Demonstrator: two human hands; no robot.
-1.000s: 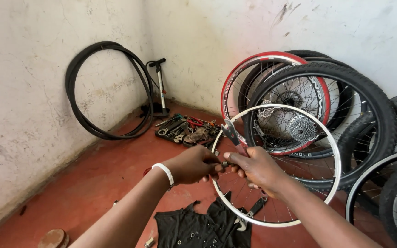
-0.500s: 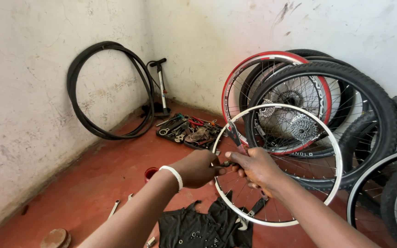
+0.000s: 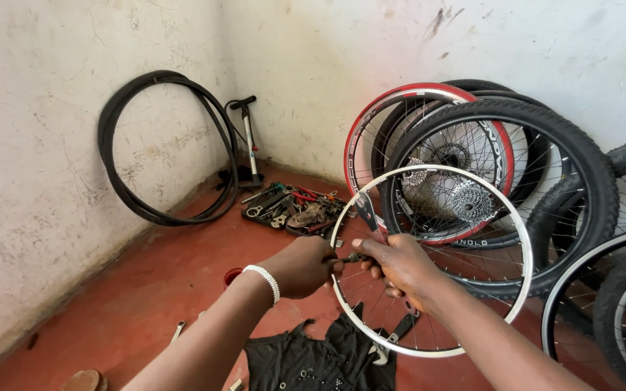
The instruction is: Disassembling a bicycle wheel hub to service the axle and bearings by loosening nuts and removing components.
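This is a bicycle repair workshop, a bare corner room with rough whitewashed walls and a red cement floor. Spoked wheels, some with knobby tyres, one with a gear cassette, lean in a row against the back wall. Loose black tyres and a floor pump stand in the corner, beside a heap of spanners and pliers on the floor.

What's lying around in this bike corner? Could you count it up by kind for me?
Bare silver rim, held by left hand and right hand: 1
Wheels leaning at the wall, clearly countable (red-rimmed wheel, knobby-tyred wheel): 2, more cut off at right
Loose black tyre: 1
Floor pump: 1
Tool pile: 1
Black cloth: 1
Total: 7
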